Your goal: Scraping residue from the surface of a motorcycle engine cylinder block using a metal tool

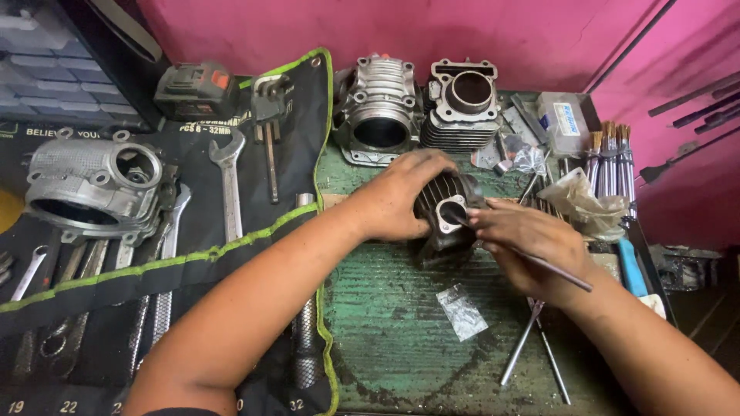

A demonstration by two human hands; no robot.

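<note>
Left hand (401,196) wrapped over the top of a dark finned engine cylinder (443,212), fingers clamped on its fins to keep it steady. Right hand (532,246) pinched together on a thin metal rod (539,262), tip of the rod entering the round port at the front of the cylinder. Work judged as in the middle: tool already at the port, cylinder not yet put down. Cylinder resting on the green tabletop (401,323), directly under the left palm and just left of the right fingers. Small clear plastic bag (462,312) in front of the cylinder, two more rods (524,339) beside it. Behind the cylinder, two other cylinders (420,108). Left of the cylinder, a black tool roll (254,246) with wrenches (229,185) and a silver cylinder head (92,185).
</note>
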